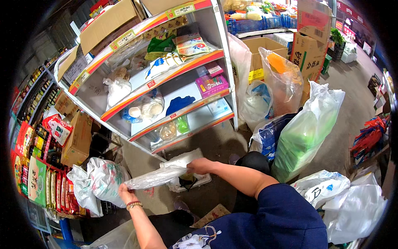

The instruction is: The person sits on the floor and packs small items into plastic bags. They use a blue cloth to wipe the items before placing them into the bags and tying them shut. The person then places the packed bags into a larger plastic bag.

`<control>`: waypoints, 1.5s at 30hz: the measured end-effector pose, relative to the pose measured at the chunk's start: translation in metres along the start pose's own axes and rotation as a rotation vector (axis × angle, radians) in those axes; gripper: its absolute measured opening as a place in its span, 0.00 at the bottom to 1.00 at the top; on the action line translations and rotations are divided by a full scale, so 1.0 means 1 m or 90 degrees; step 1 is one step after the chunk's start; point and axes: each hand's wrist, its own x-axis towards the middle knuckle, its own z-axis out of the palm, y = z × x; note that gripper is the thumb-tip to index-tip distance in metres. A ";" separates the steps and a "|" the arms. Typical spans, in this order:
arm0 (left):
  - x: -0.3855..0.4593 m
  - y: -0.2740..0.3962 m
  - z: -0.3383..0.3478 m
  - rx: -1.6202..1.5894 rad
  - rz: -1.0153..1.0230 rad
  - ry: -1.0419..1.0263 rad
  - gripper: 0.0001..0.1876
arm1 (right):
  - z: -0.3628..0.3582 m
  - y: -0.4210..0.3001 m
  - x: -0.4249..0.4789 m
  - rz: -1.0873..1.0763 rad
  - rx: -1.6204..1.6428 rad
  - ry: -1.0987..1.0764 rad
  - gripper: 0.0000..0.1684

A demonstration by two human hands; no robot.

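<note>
A flattened bundle of clear plastic (157, 178), perhaps bags, stretches between my hands above the floor. My left hand (127, 195), with beaded bracelets at the wrist, grips its near left end. At the other end, my right hand (200, 166) is closed on the plastic, its fingers partly hidden. Below the right hand a white foam box (203, 180) sits on the floor with something dark inside, too shaded to name. The bundle's left end comes close to a white woven sack (107, 179) with a printed pattern.
Ahead stands a metal shelf unit (177, 116) with bagged goods. A tall plastic bag with green contents (303, 140) is at my right, near more plastic bags (354, 205). Sauces and packets fill a rack (39, 183) at left. A cardboard piece (213, 214) lies by my feet.
</note>
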 end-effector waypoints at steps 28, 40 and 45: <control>-0.155 0.007 0.152 1.177 0.226 -0.747 0.30 | 0.023 -0.018 0.007 -0.076 -0.200 0.128 0.12; -0.141 -0.007 0.117 0.541 -0.292 -0.590 0.11 | 0.015 0.008 0.010 -0.046 -0.270 0.240 0.05; -0.127 0.005 0.094 0.590 -0.218 -0.570 0.10 | 0.000 0.017 0.012 0.010 -0.285 0.229 0.05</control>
